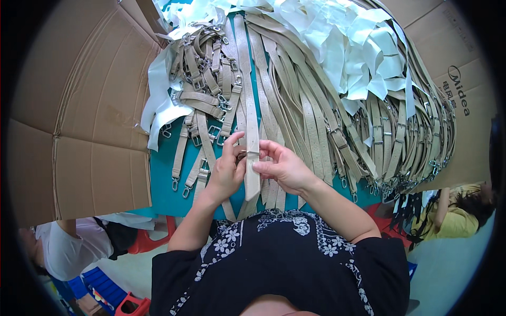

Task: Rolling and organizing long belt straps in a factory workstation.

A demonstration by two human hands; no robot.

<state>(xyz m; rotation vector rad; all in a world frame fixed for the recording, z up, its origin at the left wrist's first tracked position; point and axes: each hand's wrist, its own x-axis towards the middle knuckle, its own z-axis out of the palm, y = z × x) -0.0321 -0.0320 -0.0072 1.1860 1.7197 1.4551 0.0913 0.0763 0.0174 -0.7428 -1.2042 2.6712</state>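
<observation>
My right hand (286,169) pinches the strap (252,124); my left hand (226,173) pinches its left edge. A loose grip could let it twist

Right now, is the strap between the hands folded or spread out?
Spread out: the strap runs nearly straight between left hand and right hand, no lengthwise doubling visible.

A hand could pass over the green tabletop (161,184) between the left cardboard wall (100,142) and the short clasped straps (203,98). Long beige straps (316,121) and white scraps (363,42) block the middle and far right
</observation>
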